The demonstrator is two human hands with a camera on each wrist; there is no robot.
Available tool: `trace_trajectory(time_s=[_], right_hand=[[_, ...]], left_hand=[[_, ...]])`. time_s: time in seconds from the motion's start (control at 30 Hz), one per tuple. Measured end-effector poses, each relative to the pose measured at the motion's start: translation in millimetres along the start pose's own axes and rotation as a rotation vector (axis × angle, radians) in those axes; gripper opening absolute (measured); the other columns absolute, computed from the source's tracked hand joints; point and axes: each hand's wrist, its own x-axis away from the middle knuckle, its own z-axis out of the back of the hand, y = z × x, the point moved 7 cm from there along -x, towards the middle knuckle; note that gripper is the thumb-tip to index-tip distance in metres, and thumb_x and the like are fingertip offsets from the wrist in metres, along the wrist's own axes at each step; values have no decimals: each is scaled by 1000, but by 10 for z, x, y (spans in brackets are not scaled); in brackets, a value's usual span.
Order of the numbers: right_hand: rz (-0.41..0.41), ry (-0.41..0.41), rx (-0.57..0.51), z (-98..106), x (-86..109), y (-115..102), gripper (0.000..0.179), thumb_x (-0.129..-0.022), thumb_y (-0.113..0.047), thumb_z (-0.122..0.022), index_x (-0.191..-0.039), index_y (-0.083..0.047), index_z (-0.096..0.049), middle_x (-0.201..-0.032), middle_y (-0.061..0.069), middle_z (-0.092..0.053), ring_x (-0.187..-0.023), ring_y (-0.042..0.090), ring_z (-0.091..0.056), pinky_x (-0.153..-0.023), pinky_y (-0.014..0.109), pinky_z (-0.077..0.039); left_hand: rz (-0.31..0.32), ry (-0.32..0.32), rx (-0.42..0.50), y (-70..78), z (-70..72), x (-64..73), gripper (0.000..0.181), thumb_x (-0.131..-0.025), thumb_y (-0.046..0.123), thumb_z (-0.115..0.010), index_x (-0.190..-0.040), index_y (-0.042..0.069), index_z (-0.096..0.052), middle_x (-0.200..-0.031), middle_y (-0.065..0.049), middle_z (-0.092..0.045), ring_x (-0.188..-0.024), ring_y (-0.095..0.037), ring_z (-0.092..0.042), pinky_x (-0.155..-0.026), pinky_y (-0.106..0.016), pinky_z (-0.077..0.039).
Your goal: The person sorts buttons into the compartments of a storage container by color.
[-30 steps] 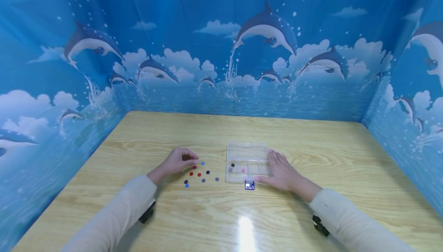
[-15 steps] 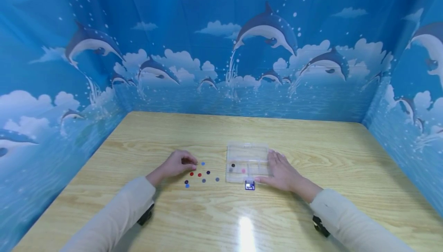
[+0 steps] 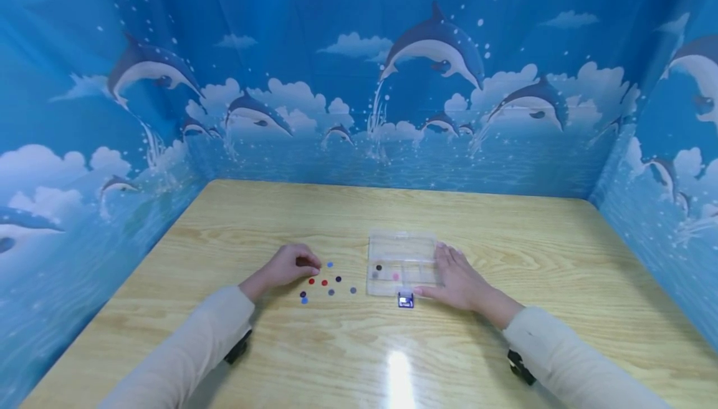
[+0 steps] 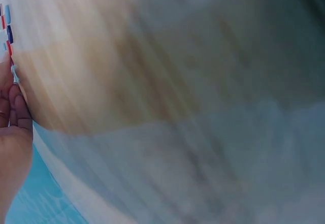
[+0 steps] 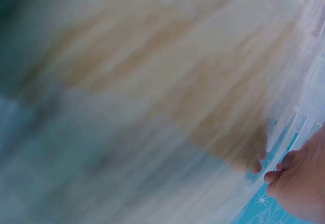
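Note:
In the head view my left hand (image 3: 288, 267) bends over the small round discs, thumb and fingertips pinching at the spot of a dark red disc, which they now hide. Close by lie a blue disc (image 3: 330, 265), two red ones, one of them a red disc (image 3: 324, 283), and a dark disc (image 3: 338, 279). My right hand (image 3: 460, 281) lies with straight fingers along the right side of a clear plastic box (image 3: 401, 245), its thumb by the front edge. The box stands with its lid back; black (image 3: 379, 267), grey and pink discs (image 3: 395, 277) sit in the left compartments.
A small purple-blue piece (image 3: 406, 300) sits at the box's front edge. Grey discs (image 3: 353, 290) lie left of the box, with a blue disc (image 3: 305, 300) and a dark one nearer me. A dolphin-print curtain (image 3: 359, 85) surrounds the wooden table (image 3: 505, 234).
My left hand has come down slightly onto the dark red disc, covering it, and its fingertips have drawn together there. My right hand and the box stay in place.

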Motion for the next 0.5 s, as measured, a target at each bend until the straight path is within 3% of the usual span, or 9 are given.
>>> trace_trajectory(time_s=[0.5], right_hand=[[-1,-4,2,-3,2,-1,102,-85,-64,-46,-140,16,-13,-148,34,-11,-138,47,-11,-113,55,-11]], left_hand=[[-8,-12,-15,40,5,-3,7,-80,5,-68,-86,1,-69,-84,-9,-67,-78,-11,-57,-70,-17,-47]])
